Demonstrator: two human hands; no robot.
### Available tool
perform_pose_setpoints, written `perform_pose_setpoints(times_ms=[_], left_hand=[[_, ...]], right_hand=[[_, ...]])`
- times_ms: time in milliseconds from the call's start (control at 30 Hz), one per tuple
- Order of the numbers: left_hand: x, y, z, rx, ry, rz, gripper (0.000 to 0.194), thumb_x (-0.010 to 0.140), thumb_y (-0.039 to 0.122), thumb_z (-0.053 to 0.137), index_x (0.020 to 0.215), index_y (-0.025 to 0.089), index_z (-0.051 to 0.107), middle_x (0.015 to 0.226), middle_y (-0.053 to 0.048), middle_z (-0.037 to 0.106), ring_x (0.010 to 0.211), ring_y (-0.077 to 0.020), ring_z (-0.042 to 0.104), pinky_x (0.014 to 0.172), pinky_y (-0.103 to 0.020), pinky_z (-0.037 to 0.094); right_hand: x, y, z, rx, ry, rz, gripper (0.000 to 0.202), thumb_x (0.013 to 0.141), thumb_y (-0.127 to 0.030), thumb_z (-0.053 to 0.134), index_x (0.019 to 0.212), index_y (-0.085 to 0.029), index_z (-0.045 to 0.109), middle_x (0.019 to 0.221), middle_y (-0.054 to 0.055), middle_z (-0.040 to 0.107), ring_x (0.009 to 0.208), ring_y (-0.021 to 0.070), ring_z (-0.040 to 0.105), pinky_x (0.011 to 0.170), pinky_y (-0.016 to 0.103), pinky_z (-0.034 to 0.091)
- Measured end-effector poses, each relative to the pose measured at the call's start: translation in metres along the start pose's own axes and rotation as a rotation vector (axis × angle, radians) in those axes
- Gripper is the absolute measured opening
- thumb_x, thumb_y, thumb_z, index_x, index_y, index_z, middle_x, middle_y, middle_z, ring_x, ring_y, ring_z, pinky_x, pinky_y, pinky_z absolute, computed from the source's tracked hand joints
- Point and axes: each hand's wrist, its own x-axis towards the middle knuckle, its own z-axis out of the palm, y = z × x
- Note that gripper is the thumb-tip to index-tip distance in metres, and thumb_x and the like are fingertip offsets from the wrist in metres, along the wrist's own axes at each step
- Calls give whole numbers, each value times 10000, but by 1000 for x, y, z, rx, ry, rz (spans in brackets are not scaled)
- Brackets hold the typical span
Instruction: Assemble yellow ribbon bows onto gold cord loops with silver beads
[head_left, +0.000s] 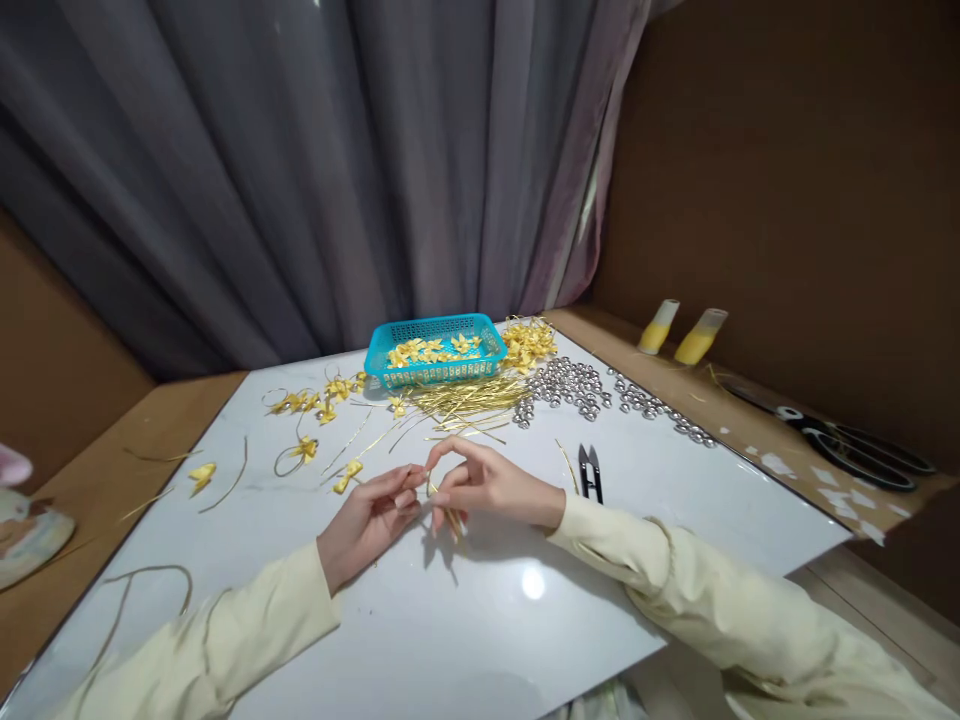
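Note:
Over the white board [510, 640], my two hands meet at the fingertips around a thin gold wire [430, 487], bent in a curve. My right hand [491, 487] pinches this wire, and more gold strands hang below its fingers. The fingertips of my left hand [369, 525] are closed at the wire's other side; the exact grip is too small to see clearly. Just beyond my left hand lies a yellow ribbon bow [347, 476]. Another bow with a wire loop [304, 450] rests farther left. Black thread snips [590, 474] lie beyond my right wrist.
A blue basket [435, 377] holds yellow bows. Beside it are a pile of bows [531, 343], gold wire lengths [469, 400] and scattered silver bells or beads [566, 385]. Two yellow-filled bottles [697, 340] and large black scissors [840, 450] lie on the right ledge.

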Motion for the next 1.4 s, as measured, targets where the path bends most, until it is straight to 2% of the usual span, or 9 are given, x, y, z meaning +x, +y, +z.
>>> perform_pose_setpoints(times_ms=[167, 367, 533, 700, 867, 933, 1067, 1233, 1400], left_hand=[[-1, 3, 1, -33, 72, 39, 121, 703, 54, 541, 740, 79, 653, 708, -70, 673, 551, -93, 585, 560, -197, 485], [-1, 2, 0, -20, 22, 34, 262, 652, -35, 542, 838, 103, 664, 859, -69, 695, 739, -122, 649, 602, -184, 488], [2, -2, 0, 61, 7, 45, 87, 724, 61, 648, 785, 122, 640, 753, -33, 654, 657, -93, 611, 623, -182, 489], [4, -4, -1, 55, -44, 57, 112, 699, 153, 716, 689, 122, 609, 691, -8, 590, 613, -73, 548, 602, -171, 464], [2, -1, -3, 52, -106, 22, 130, 700, 180, 713, 669, 121, 602, 750, -25, 597, 638, -90, 542, 600, -197, 451], [1, 0, -3, 53, -137, 0, 167, 679, 187, 732, 634, 126, 584, 703, -16, 594, 592, -83, 530, 605, -208, 446], [-5, 1, 0, 112, -219, -46, 272, 623, 273, 783, 590, 134, 552, 543, 21, 553, 460, -65, 482, 600, -232, 428], [-9, 0, 3, 281, -361, -103, 338, 654, 395, 749, 587, 134, 545, 378, 70, 437, 315, -17, 307, 532, -216, 356], [-9, -1, -1, 332, -402, -175, 347, 624, 406, 764, 553, 124, 573, 349, 57, 412, 345, -30, 290, 481, -195, 282]], right_hand=[[-2, -3, -7, 158, -48, 19, 183, 764, -273, 631, 845, -134, 543, 766, 71, 704, 512, 111, 613, 530, 236, 458], [2, 4, -12, 345, -110, 33, 183, 687, -217, 655, 820, -103, 603, 842, 131, 712, 703, 196, 671, 564, 284, 509], [0, 9, -12, 217, -21, 79, 205, 687, -253, 712, 752, -104, 587, 748, 95, 711, 608, 143, 656, 533, 240, 498], [2, 10, -14, 169, 83, 56, 197, 655, -245, 744, 646, -93, 620, 542, -9, 601, 416, 41, 478, 395, 158, 363], [3, 7, -14, 277, 95, -1, 158, 663, -245, 732, 642, -134, 622, 901, 14, 586, 494, 23, 486, 383, 163, 336], [4, 8, -13, 350, 44, 7, 155, 665, -239, 732, 638, -134, 620, 937, 20, 588, 490, 16, 481, 385, 162, 334], [4, 14, -10, 431, -65, 100, 177, 657, -255, 739, 676, -128, 617, 730, 23, 637, 423, 32, 446, 354, 162, 312], [3, 15, -10, 430, -112, 204, 184, 683, -250, 717, 674, -109, 601, 562, 0, 620, 322, -9, 272, 316, 137, 216], [1, 9, -12, 394, -107, 263, 123, 668, -184, 698, 649, -82, 631, 540, 11, 625, 312, -8, 302, 317, 140, 222]])
